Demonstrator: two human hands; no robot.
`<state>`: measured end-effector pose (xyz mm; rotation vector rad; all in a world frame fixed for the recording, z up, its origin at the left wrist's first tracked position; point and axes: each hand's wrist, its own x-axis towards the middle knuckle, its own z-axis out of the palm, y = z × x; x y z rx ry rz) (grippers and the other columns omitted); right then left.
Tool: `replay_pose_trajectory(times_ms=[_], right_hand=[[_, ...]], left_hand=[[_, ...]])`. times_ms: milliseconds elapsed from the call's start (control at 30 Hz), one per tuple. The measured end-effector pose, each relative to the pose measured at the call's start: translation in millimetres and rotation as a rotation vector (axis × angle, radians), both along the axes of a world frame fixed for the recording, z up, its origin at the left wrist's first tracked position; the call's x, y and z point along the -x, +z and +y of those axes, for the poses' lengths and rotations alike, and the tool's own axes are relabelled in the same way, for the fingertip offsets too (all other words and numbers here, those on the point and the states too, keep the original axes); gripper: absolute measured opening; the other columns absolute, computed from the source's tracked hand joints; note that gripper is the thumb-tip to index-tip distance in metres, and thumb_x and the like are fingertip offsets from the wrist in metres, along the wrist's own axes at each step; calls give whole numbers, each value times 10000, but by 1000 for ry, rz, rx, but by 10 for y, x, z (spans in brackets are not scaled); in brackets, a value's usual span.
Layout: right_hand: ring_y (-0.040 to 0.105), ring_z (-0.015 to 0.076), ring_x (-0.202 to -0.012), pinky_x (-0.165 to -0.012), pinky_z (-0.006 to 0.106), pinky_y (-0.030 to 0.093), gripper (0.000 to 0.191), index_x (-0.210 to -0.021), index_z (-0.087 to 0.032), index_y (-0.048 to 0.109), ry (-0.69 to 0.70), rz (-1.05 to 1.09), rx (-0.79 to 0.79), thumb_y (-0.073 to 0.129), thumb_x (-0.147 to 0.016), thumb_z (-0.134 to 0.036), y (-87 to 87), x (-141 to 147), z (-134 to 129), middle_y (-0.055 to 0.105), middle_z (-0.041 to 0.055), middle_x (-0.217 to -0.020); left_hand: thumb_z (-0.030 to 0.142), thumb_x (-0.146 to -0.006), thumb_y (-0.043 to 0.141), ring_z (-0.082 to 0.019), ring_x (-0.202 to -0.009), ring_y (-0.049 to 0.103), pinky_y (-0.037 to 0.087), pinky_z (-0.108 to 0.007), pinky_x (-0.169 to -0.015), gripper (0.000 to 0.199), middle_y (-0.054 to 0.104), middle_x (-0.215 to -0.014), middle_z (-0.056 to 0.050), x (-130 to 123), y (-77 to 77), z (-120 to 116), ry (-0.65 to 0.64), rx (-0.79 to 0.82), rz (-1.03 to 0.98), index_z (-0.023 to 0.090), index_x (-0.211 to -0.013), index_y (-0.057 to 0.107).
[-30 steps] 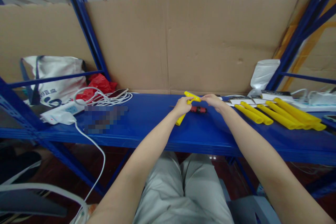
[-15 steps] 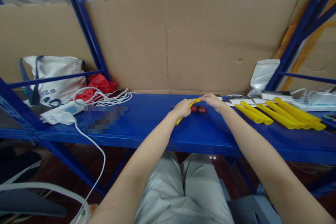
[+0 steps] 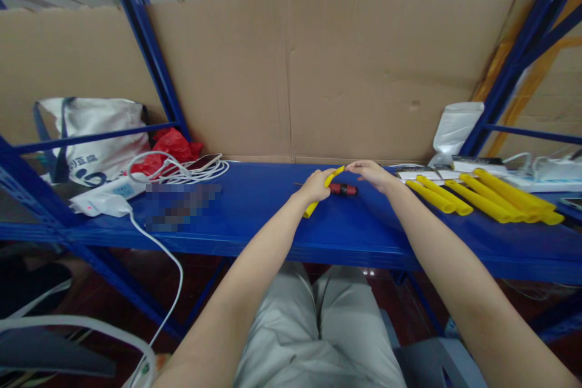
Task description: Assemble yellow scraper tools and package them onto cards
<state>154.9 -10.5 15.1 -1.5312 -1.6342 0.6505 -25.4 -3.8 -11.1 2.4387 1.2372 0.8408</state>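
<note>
A yellow tube (image 3: 310,210) lies slantwise in the grip of my left hand (image 3: 316,186), its near end low on the left and its far end pointing up to the right. My right hand (image 3: 370,173) is at that far end, fingertips drawn together right beside the tip; whatever is pinched there is too small to make out. Just under the tube, between my hands, a screwdriver (image 3: 345,190) with a red and black handle lies on the blue shelf top (image 3: 254,206), its shaft partly hidden by my left hand.
Several yellow tubes (image 3: 482,201) lie at the right, in front of small white and black boxes (image 3: 477,165). A white pouch (image 3: 454,130) leans at the back right. On the left are a power strip (image 3: 109,194), coiled white cable (image 3: 195,176), a red bag (image 3: 173,144) and a cloth bag (image 3: 100,133).
The tube's far end, bent over under my right fingers before, now points straight. My right hand has shifted slightly, its fingertips at the tip. My left hand keeps its hold.
</note>
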Motion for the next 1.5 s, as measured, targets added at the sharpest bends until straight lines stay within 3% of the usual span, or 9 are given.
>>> replay_pose_trajectory(times_ms=[133, 200, 267, 433, 667, 800, 1000, 1500], right_hand=[[557, 224, -1099, -941, 334, 408, 356, -1073, -114, 660, -243, -393, -71, 423, -809, -89, -60, -256, 89, 631, 144, -1175], [493, 287, -1195, -982, 421, 385, 451, -1187, -125, 614, -382, -578, -35, 427, -781, -65, -125, -416, 118, 562, 165, -1275], [450, 301, -1243, -1004, 449, 372, 514, -1263, -152, 567, -428, -658, 16, 427, -774, -74, -200, -558, 135, 508, 156, -1338], [372, 305, -1311, -1047, 543, 301, 526, -1326, -210, 510, -418, -738, 128, 384, -821, -140, -341, -697, 179, 435, 121, -1411], [178, 296, -1403, -1069, 633, 165, 510, -1393, -177, 411, -397, -770, 212, 283, -902, -215, -374, -611, 208, 267, 108, -1514], [167, 302, -1404, -1064, 658, 129, 514, -1391, -135, 404, -420, -755, 209, 260, -903, -209, -397, -631, 203, 262, 120, -1514], [177, 296, -1404, -1060, 657, 142, 529, -1431, -196, 336, -418, -694, 176, 240, -912, -224, -441, -665, 252, 277, 88, -1513], [169, 314, -1402, -1048, 693, 86, 537, -1414, -189, 375, -389, -772, 225, 215, -906, -257, -417, -589, 273, 275, 65, -1515]], left_hand=[[-20, -682, 540, -211, -1143, 530, 408, -294, -968, 672, 565, -1261, -111, -17, 22, 6, 30, 102, -154, 146, -1330, 473], [-25, -681, 539, -202, -1044, 589, 465, -279, -875, 699, 572, -1242, -129, -26, 33, 13, 61, 198, -222, 134, -1354, 435], [-31, -676, 545, -180, -896, 634, 498, -258, -753, 720, 593, -1191, -136, -34, 41, 23, 76, 294, -277, 137, -1364, 413], [-37, -691, 527, -99, -649, 613, 454, -187, -543, 711, 625, -1069, -105, -54, 62, 14, 59, 472, -412, 178, -1356, 393], [-39, -706, 490, -76, -598, 592, 393, -165, -441, 728, 570, -1159, -136, -58, 131, -76, 32, 644, -532, 172, -1378, 304], [-36, -700, 502, -81, -604, 602, 402, -163, -450, 729, 572, -1160, -126, -55, 146, -89, 44, 657, -522, 197, -1364, 311], [-27, -716, 500, -98, -654, 628, 410, -161, -454, 704, 563, -1167, -121, -60, 114, -53, 29, 653, -522, 204, -1355, 316], [-28, -747, 502, -107, -689, 636, 411, -166, -465, 683, 563, -1151, -119, -69, 101, -59, 3, 650, -516, 210, -1359, 315]])
